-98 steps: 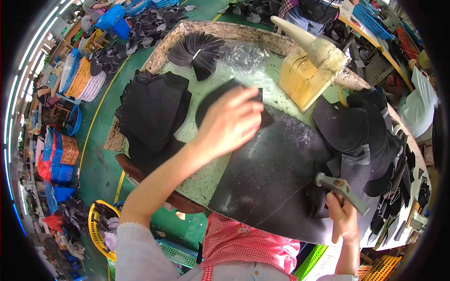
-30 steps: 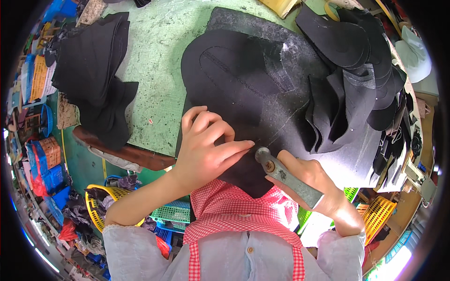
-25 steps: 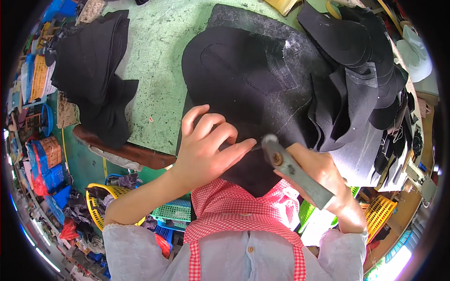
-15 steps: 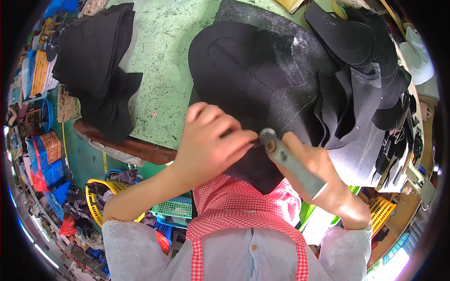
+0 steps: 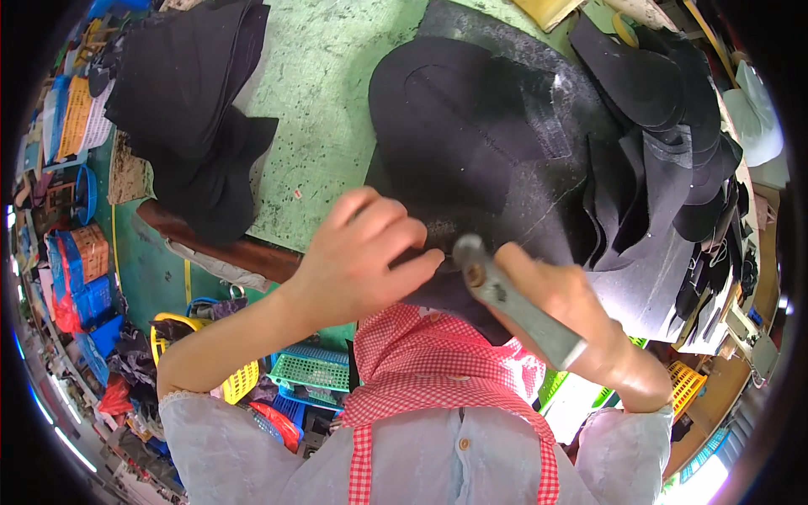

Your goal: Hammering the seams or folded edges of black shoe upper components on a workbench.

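Right now my left hand point(image 5: 358, 265) pins the black sheet point(image 5: 480, 160) just ahead; my right hand point(image 5: 581, 324) grips the shears point(image 5: 513, 299) beside it.

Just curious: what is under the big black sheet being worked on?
The green tabletop shows around the black sheet; the part directly beneath is covered. The left hand presses its near edge.

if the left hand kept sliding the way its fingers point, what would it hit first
Probably the metal tool held in the right hand: the left hand points right across the black sheet, fingertips nearly at the tool's head, though depth is unclear.
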`<state>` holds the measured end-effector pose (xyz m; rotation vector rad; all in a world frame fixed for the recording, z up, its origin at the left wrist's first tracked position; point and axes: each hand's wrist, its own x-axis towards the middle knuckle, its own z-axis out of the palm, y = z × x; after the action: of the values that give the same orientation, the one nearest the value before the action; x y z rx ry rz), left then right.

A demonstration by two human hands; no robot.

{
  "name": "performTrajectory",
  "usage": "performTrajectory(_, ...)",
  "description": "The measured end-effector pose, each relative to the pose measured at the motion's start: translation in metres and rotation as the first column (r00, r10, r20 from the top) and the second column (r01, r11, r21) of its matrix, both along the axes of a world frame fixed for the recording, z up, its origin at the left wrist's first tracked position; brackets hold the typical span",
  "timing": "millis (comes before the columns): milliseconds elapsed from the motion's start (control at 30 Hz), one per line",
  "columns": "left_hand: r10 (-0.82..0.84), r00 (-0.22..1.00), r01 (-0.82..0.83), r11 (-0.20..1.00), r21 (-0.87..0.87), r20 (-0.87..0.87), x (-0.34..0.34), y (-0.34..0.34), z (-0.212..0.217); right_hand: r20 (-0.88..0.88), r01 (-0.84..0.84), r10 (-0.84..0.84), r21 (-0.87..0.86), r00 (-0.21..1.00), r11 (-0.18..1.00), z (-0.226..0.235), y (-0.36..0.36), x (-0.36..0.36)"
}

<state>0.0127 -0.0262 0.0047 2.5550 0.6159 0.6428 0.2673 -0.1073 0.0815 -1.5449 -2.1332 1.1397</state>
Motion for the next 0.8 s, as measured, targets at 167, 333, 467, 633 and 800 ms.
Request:
performTrajectory(167, -0.051, 0.999, 0.051, 0.992, -0.116, 0.000, -0.021, 0.012, 0.000, -0.006, -0.021, 0.020, -0.190, 1.000, 0.981, 0.009, 0.014, -0.004)
performTrajectory(333, -0.087, 0.996, 0.087, 0.996, -0.026, 0.032, -0.020, 0.022, 0.002, 0.078, -0.118, 0.131, -0.146, 0.988, 0.982, 0.004, 0.005, -0.017)
performTrajectory(467, -0.150, 0.987, 0.147, 0.988, 0.054, 0.059, -0.034, 0.029, -0.009, 0.040, -0.048, 0.051, -0.092, 0.998, 0.995, 0.001, 0.012, -0.020)
performTrajectory(633, -0.228, 0.974, 0.221, 0.933, 0.283, -0.006, -0.050, 0.031, -0.013, 0.075, -0.074, 0.081, -0.099, 0.994, 0.992, 0.001, 0.005, -0.035)
performTrajectory(800, -0.354, 0.933, 0.358, 0.907, 0.220, -0.058, -0.055, -0.029, -0.032, -0.054, -0.014, 0.006, -0.151, 0.999, 0.988, -0.006, 0.012, -0.034)
